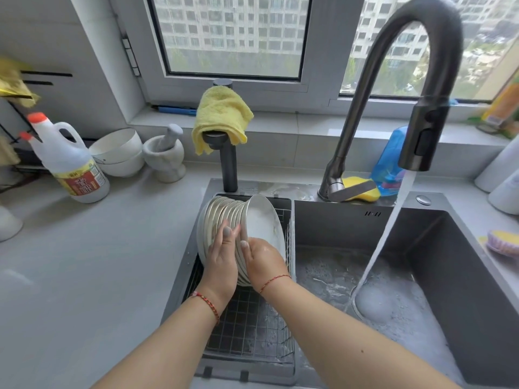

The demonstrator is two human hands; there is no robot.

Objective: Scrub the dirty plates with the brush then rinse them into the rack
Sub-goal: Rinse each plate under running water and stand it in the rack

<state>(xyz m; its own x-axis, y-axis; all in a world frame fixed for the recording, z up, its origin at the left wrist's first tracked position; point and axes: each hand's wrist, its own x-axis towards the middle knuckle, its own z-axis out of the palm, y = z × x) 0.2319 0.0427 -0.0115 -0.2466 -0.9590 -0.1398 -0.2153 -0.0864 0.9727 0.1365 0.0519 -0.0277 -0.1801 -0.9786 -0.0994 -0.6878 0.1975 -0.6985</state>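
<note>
A row of plates (222,220) stands on edge in the wire rack (247,327) at the centre of the frame, leaning back toward the upper left, and the newest plate (262,220) is at the right end of the row, its face turned up and to the right. The right hand (262,262) cups that plate's lower rim, fingers curled around the edge with the thumb on the near side, apparently seating it against its neighbours. The left hand (223,254) lies flat with fingers straight and slightly spread against the rims of the stacked plates, most likely bracing the row so it does not tip while the new one goes in. The plates crowd the far end of the rack, leaving bare grid toward the bottom of the frame. Just right of the rack the sink basin (463,276) holds soapy water, and the faucet (421,108) arching through the upper right runs a stream (390,228) into it. A scrub brush (502,242) rests on the counter at the right edge, well apart from both hands. A yellow cloth (222,116) drapes over a dark post behind the rack; a vinegar jug (70,161), stacked bowls (119,153) and a mortar and pestle (165,155) sit at the upper left.
</note>
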